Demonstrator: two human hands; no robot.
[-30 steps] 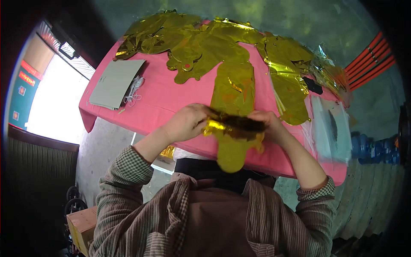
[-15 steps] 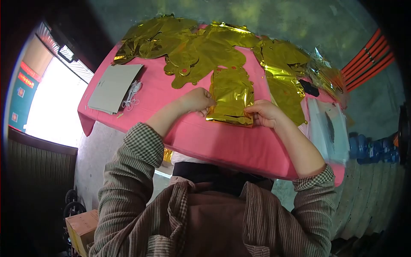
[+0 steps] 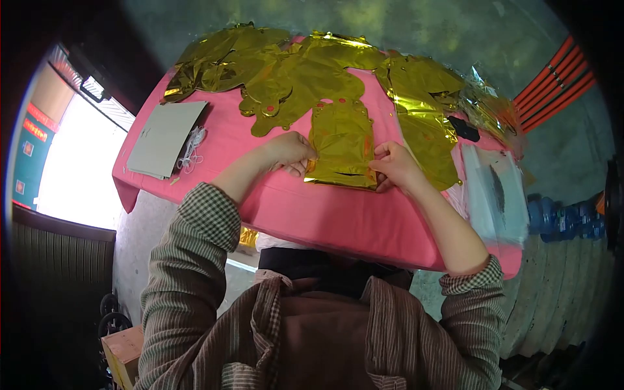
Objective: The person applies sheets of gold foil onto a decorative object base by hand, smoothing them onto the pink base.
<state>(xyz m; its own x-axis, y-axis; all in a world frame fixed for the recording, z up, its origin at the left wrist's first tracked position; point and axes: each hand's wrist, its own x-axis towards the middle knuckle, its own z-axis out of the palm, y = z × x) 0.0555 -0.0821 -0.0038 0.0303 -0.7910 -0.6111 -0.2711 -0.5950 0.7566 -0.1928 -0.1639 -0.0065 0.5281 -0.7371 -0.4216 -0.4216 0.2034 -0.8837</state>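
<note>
A flat, uninflated gold foil balloon (image 3: 340, 140), partly folded, lies on the pink tablecloth (image 3: 312, 211) in front of me. Its near end is folded over, with a dark gap showing along the crease. At its left edge, the fingers of my left hand (image 3: 291, 153) are closed on the foil. My right hand (image 3: 394, 166) pinches the lower right edge between thumb and fingers. Just beyond, more flat gold foil balloons (image 3: 318, 68) with scalloped outlines spread across the far side, a few bearing small red spots.
Grey cardboard sheets (image 3: 162, 138) are stacked at the left, beside a bundle of white string (image 3: 193, 148). On the right are a black object (image 3: 464, 129) and clear plastic bags (image 3: 495, 195). Blue water bottles (image 3: 565, 221) stand beyond the table's right edge.
The whole view has shifted slightly. The folded near end of the foil lies flatter, and my right hand's fingers are bent more at its edge. Both hands stay on the foil.
</note>
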